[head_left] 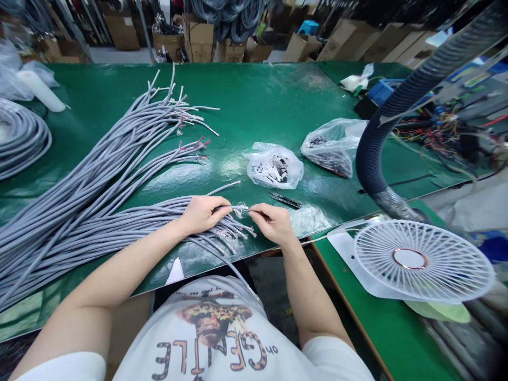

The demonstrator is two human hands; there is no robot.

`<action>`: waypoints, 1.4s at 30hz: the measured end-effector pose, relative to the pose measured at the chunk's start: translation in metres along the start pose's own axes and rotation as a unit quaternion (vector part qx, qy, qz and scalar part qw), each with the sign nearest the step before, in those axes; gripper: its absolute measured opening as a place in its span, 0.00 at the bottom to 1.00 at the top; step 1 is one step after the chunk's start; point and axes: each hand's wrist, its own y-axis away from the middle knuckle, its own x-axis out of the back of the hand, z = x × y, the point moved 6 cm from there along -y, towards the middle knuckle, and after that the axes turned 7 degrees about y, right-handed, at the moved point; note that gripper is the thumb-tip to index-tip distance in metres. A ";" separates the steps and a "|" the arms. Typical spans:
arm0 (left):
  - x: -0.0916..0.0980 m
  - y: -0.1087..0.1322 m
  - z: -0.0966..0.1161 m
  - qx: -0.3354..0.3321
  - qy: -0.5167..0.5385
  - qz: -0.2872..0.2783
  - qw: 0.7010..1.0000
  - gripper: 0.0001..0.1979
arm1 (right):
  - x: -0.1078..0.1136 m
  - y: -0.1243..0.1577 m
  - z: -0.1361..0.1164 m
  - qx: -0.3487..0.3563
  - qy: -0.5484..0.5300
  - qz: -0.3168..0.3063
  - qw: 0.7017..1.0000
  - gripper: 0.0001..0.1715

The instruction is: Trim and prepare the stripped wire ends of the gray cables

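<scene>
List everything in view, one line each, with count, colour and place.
grey cables: many, grey, fanned across the table's left half
cable coil: one, grey, far left edge
plastic bags of small parts: two, clear, centre right
snips: one, dark, beside the right hand
white roll: one, white, far left
fan: one, white, lower right
ribbed hose: one, dark, right
cardboard boxes: several, brown, behind the table
table: one, green
left hand: one, holding a cable end
right hand: one, fingers at the same cable's stripped tip
</scene>
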 end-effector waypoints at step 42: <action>-0.006 0.006 0.009 -0.111 -0.062 -0.047 0.991 0.20 | -0.023 0.009 0.014 -0.122 -0.202 -0.017 0.972 0.11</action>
